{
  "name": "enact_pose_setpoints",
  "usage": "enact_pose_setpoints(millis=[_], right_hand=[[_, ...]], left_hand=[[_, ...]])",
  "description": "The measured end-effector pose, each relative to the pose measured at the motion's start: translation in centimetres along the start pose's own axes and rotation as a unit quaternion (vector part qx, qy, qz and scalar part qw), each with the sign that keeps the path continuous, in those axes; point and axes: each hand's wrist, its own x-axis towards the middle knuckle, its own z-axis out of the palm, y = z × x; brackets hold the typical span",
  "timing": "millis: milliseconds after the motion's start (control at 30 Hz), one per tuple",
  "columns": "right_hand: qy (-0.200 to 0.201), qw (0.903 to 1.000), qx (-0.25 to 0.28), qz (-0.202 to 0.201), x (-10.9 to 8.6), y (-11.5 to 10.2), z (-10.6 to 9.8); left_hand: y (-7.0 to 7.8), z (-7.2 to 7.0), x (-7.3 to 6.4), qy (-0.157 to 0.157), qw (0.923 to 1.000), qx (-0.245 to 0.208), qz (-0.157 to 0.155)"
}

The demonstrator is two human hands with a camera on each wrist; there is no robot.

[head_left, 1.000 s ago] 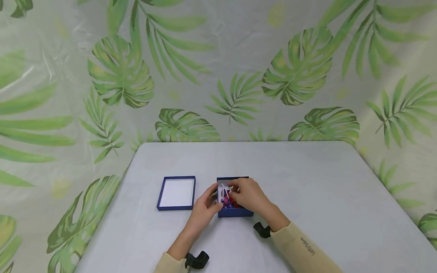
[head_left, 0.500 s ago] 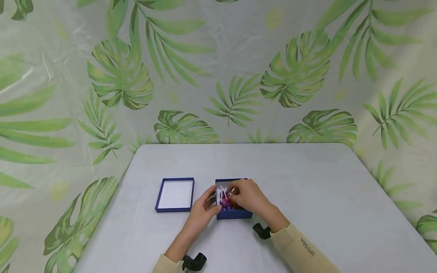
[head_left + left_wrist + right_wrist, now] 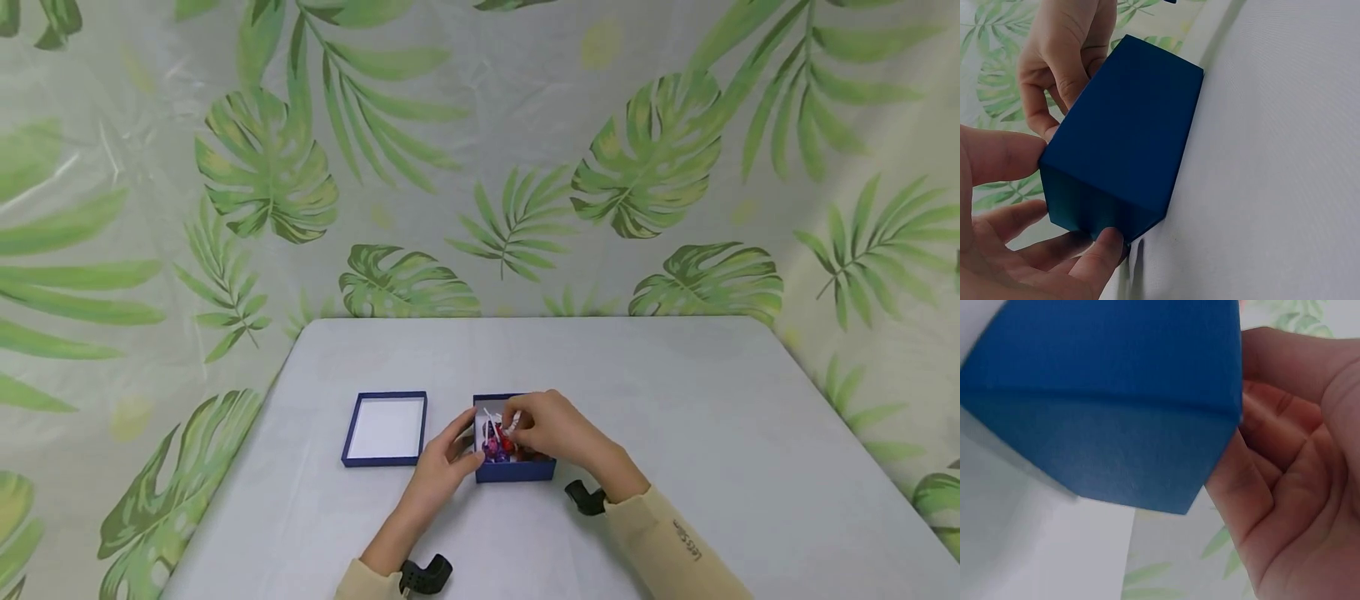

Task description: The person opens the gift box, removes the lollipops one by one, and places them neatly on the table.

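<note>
A blue open box (image 3: 515, 472) stands on the table, its light inner wall showing. Inside lie shiny red and purple pieces (image 3: 497, 447) with thin white sticks (image 3: 491, 423), looking like wrapped lollipops. My left hand (image 3: 441, 467) holds the box at its left side; in the left wrist view the thumb is at the rim and the fingers lie against the side wall (image 3: 1085, 197). My right hand (image 3: 557, 429) reaches over the box's right side, thumb and forefinger pinching a small white, ridged strip (image 3: 514, 422) above the contents. In the right wrist view the box wall hides the fingertips.
A shallow blue-rimmed lid (image 3: 385, 461) with a white inside lies left of the box, close to my left hand. The white-covered table (image 3: 675, 400) extends around them, with a leaf-patterned sheet (image 3: 525, 150) behind. Each wrist wears a black camera mount (image 3: 426, 575).
My right hand has shifted slightly to the right, and the white strip between its fingertips shows more clearly. My left hand stays at the box's left side.
</note>
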Motion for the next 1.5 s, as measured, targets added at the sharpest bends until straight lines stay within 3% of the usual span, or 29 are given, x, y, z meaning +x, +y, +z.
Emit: enact_pose_setpoints(millis=[367,600,800,1500], right_hand=[[-0.01,0.9996,-0.012,-0.023,-0.1,0.4,-1.4],[0.033,0.9984,-0.036,-0.028,-0.3,0.7,-2.5],[0.064,0.9978,0.016,0.006,-1.0,1.0,-3.8],[0.184,0.98,0.05,0.057,-2.2,2.8,-6.9]], left_hand=[[0.1,0.1,0.5,0.004,1.0,0.004,0.005],[-0.2,0.1,0.5,0.012,0.9998,0.011,-0.008],[-0.4,0.2,0.1,0.025,0.9985,0.042,-0.022],[-0.3,0.2,-0.1,0.027,0.9979,0.059,-0.001]])
